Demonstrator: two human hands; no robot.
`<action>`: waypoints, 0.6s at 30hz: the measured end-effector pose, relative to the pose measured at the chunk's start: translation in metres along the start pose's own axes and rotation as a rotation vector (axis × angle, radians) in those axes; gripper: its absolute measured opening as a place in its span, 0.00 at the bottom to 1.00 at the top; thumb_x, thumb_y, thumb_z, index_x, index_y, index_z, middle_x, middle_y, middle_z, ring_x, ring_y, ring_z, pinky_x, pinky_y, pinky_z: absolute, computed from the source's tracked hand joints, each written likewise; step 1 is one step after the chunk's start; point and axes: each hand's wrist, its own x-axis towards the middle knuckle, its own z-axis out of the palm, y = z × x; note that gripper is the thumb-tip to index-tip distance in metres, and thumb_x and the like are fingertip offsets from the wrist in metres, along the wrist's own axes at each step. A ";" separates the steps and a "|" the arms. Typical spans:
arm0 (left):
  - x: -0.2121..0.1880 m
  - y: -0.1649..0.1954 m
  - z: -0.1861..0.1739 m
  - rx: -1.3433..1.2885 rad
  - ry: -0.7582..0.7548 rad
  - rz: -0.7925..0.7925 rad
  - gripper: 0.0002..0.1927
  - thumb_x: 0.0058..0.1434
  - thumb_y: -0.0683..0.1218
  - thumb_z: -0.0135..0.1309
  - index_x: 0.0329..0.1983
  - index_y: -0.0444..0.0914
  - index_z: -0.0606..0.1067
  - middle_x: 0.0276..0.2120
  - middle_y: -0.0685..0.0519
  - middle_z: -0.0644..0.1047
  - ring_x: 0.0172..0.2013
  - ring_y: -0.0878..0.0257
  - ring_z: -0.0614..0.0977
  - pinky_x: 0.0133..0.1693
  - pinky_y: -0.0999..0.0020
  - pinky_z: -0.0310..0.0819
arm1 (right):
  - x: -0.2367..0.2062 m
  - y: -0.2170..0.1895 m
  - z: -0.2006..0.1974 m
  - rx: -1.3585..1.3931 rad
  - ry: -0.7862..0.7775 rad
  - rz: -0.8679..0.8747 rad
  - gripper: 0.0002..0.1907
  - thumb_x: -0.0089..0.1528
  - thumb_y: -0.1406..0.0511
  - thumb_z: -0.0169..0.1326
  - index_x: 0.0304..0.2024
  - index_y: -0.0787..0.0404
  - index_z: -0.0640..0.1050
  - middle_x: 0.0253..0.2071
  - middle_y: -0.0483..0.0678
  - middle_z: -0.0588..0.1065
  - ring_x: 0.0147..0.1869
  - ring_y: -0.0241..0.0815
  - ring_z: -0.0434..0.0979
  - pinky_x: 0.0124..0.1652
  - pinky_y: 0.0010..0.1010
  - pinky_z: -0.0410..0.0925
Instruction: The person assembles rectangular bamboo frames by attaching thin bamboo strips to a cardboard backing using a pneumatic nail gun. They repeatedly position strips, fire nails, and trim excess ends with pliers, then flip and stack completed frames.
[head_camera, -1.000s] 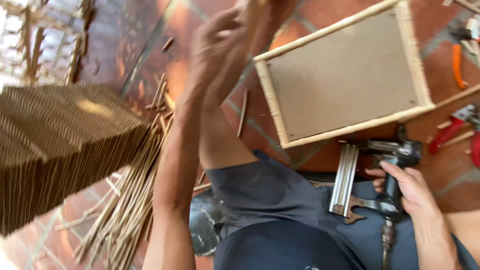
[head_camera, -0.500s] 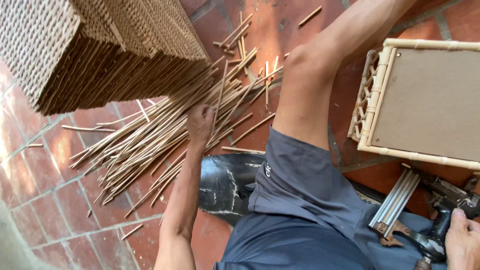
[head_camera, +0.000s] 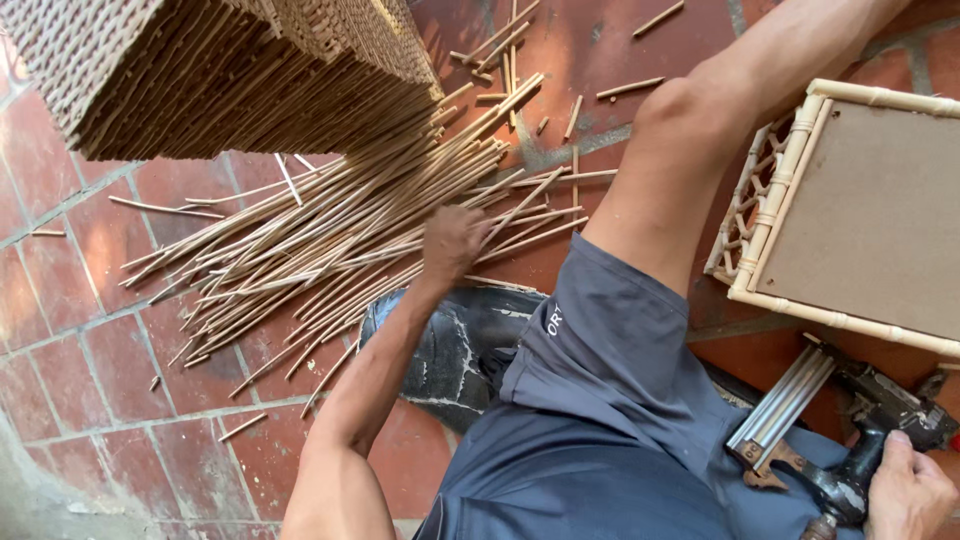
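Left hand (head_camera: 452, 243) now grips one cane stick (head_camera: 520, 208).

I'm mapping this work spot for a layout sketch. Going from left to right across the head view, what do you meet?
Pile of thin cane sticks on the tiled floor → left hand reaching into the sticks → bare knee → cane-framed panel → right hand gripping the nail gun.

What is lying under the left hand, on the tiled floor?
Under the left hand lies a loose pile of thin rattan sticks, spread over the red floor tiles. Its grip closes among them, but the fingers cover whichever stick it has. The right hand holds a nail gun.
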 end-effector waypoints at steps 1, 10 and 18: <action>0.013 -0.006 -0.004 0.040 -0.006 -0.074 0.07 0.65 0.48 0.59 0.36 0.40 0.79 0.33 0.48 0.77 0.38 0.50 0.77 0.41 0.52 0.70 | 0.000 -0.001 -0.001 -0.009 0.005 0.011 0.19 0.73 0.63 0.53 0.44 0.79 0.81 0.30 0.60 0.78 0.34 0.42 0.76 0.40 0.39 0.69; 0.198 0.020 0.036 0.418 -0.047 -0.085 0.14 0.50 0.53 0.64 0.31 0.38 0.81 0.34 0.50 0.77 0.41 0.51 0.75 0.38 0.51 0.70 | -0.011 0.007 -0.007 0.064 -0.013 0.076 0.20 0.72 0.60 0.53 0.45 0.75 0.81 0.33 0.60 0.79 0.39 0.43 0.76 0.44 0.38 0.68; 0.199 0.039 0.031 0.082 -0.185 -0.185 0.18 0.72 0.49 0.54 0.26 0.37 0.73 0.23 0.47 0.75 0.23 0.54 0.73 0.24 0.54 0.64 | -0.028 -0.008 -0.026 -0.328 0.091 -0.009 0.21 0.73 0.53 0.57 0.49 0.66 0.83 0.41 0.60 0.81 0.48 0.61 0.80 0.51 0.49 0.71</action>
